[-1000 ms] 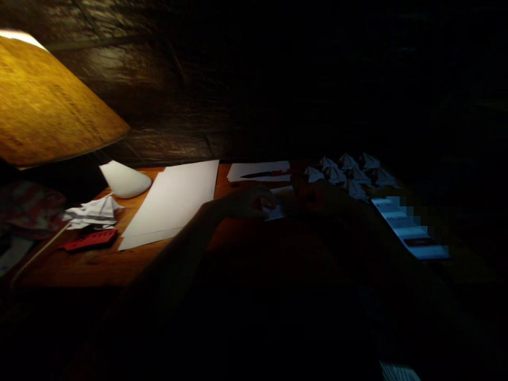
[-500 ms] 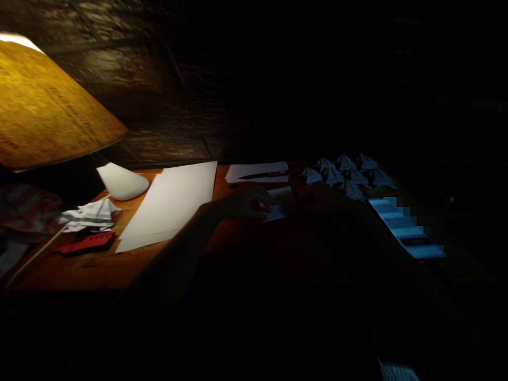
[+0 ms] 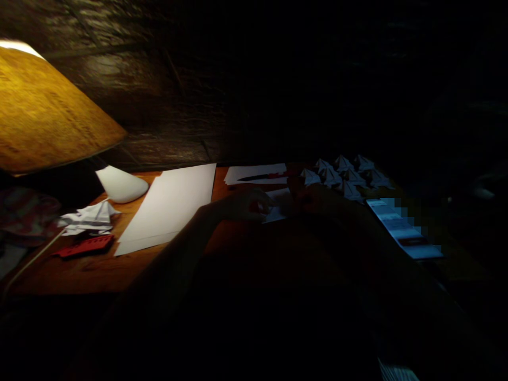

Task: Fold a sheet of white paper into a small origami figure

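Left hand (image 3: 246,205): fingers drawn back since a second ago from the face of the small paper (image 3: 281,205) to its left edge; bent in a loose ring, grip on the sheet not determinable. Right hand (image 3: 317,201): at the paper's right side (deep in shadow), finger opening and hold not determinable. Small paper: on the wooden table (image 3: 95,275), between both hands. Behind: knife (image 3: 257,178), lying across a paper stack (image 3: 238,171).

A yellow-shaded lamp (image 3: 55,111) at the left lights the wooden worktop (image 3: 93,272) and the rough, dark wall (image 3: 166,121) beyond its far edge; the right side lies in near-darkness.
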Demonstrator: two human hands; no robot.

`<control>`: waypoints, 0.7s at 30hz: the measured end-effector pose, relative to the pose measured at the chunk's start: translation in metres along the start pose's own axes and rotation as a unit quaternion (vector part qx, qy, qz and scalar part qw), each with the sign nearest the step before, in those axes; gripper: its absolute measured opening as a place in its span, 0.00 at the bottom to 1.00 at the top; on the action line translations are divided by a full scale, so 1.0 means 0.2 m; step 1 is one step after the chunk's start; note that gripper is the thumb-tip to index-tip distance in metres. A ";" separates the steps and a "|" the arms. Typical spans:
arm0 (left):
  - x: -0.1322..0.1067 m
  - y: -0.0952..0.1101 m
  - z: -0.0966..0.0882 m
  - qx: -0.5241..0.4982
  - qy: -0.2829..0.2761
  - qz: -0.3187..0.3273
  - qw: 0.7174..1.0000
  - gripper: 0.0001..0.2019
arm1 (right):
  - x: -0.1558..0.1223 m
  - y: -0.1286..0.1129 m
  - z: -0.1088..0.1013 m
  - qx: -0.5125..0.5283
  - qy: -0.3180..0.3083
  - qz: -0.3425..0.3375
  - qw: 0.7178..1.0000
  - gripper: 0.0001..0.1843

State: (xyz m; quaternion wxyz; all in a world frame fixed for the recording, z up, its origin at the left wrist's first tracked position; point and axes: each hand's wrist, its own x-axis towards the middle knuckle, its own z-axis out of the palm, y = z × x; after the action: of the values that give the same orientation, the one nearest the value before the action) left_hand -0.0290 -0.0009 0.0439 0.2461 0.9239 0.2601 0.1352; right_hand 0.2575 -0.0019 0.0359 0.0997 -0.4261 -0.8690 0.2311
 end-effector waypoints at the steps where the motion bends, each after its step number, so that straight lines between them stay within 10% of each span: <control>1: 0.00 0.00 0.00 -0.003 -0.002 0.008 1.000 0.07 | 0.00 0.00 0.00 -0.002 0.002 0.004 1.000 0.13; 13: -0.01 0.00 -0.01 0.028 -0.006 0.009 1.000 0.21 | 0.00 -0.05 0.00 -0.039 0.021 0.011 0.999 0.14; 21: 0.00 0.00 -0.01 0.023 -0.014 0.022 0.999 0.07 | 0.00 -0.03 0.01 -0.012 0.025 0.003 1.000 0.15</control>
State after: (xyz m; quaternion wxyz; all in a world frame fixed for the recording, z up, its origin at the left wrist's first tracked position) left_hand -0.0303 -0.0005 0.0449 0.2256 0.9366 0.2391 0.1216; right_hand 0.2527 -0.0059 0.0380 0.1159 -0.4356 -0.8676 0.2098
